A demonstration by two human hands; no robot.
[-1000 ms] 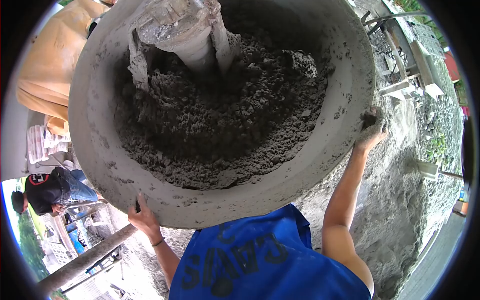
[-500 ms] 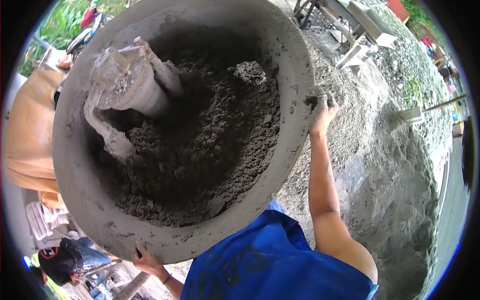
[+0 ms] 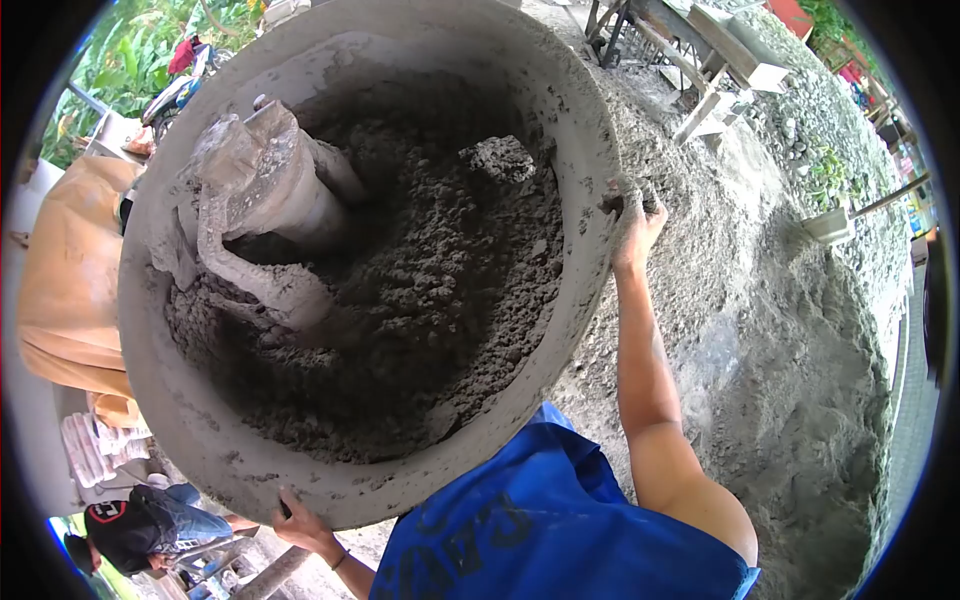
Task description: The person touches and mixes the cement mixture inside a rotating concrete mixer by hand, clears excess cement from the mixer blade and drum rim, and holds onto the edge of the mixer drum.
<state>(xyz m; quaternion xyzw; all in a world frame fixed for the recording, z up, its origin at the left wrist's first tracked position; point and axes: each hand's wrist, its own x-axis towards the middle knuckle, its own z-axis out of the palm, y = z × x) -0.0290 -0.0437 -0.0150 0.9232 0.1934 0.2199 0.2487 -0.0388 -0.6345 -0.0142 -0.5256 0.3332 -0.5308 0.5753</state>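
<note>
A large round concrete mixer (image 3: 590, 210), its pan coated in grey, fills the middle of the view. Inside lies dark, crumbly grey mix (image 3: 430, 300) around a caked central hub (image 3: 270, 180) with curved paddle arms. At the right side of the rim, my right hand (image 3: 637, 228) curls its cement-smeared fingers over the edge. My left hand (image 3: 303, 525) grips the rim at the lower left, thumb side showing and the other fingers partly hidden below. A greyish chunk (image 3: 500, 160) rests on the mix near the far right wall.
Sand and gravel (image 3: 740, 330) spread over the ground to the right, with a shovel (image 3: 830, 229) lying on them. A wooden stand (image 3: 710, 80) is at the back right. An orange cover (image 3: 75, 270) and stacked sacks (image 3: 95, 445) are left; a co-worker (image 3: 140, 525) bends at lower left.
The paddle arm near the hub has swung rightward through the mix, leaving churned material behind it. Both hands stay on the rim; the view has shifted slightly.
</note>
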